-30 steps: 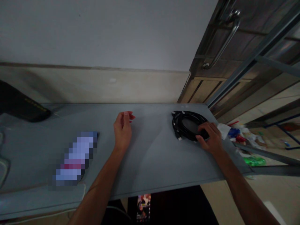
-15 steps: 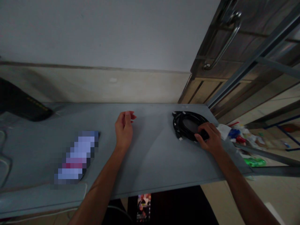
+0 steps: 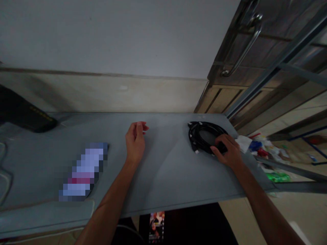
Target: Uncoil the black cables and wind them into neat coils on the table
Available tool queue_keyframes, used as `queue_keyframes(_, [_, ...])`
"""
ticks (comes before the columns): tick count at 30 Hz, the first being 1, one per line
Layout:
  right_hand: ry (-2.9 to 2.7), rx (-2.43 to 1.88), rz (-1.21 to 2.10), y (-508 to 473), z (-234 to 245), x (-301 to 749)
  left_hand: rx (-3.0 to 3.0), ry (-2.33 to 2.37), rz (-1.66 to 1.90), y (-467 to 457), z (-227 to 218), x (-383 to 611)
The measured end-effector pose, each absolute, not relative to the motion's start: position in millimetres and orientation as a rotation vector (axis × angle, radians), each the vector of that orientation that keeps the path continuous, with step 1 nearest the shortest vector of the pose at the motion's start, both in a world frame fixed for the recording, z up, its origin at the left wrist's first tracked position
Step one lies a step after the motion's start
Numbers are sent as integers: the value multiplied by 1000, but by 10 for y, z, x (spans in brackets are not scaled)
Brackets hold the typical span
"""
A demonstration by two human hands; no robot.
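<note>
A coil of black cable (image 3: 199,137) with light-coloured connector ends lies on the right part of the grey table (image 3: 163,177). My right hand (image 3: 228,151) grips the coil's near right side, thumb toward me and fingers over the far side. Around the middle of the table, my left hand (image 3: 135,141) rests on its side with loosely curled fingers slightly apart and nothing in them. It is well apart from the coil, which lies to its right. To its left lies a phone-like device (image 3: 84,170) with a lit screen, blurred out.
A black object (image 3: 25,110) with yellow lettering stands at the far left. Pale cable (image 3: 7,180) runs along the left side. A wall (image 3: 114,92) closes off the back. Metal frame bars (image 3: 255,85) and littered items (image 3: 268,149) are on the right. A lit phone screen (image 3: 156,226) shows below the table edge.
Almost nothing differs. My right hand has shifted very slightly to the left on the cable coil, and my left hand stays in place.
</note>
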State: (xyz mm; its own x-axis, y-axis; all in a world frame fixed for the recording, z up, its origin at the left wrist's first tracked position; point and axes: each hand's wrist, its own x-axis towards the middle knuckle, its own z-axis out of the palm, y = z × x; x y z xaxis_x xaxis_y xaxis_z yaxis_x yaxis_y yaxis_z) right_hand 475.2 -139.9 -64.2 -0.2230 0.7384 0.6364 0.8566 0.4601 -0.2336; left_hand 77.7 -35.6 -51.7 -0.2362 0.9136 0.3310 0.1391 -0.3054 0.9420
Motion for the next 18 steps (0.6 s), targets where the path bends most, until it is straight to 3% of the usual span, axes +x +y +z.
queue_keyframes(18, [-2025, -1334, -228, -1385, -666, 4720, 1409, 1298, 1595, -360, -517, 784])
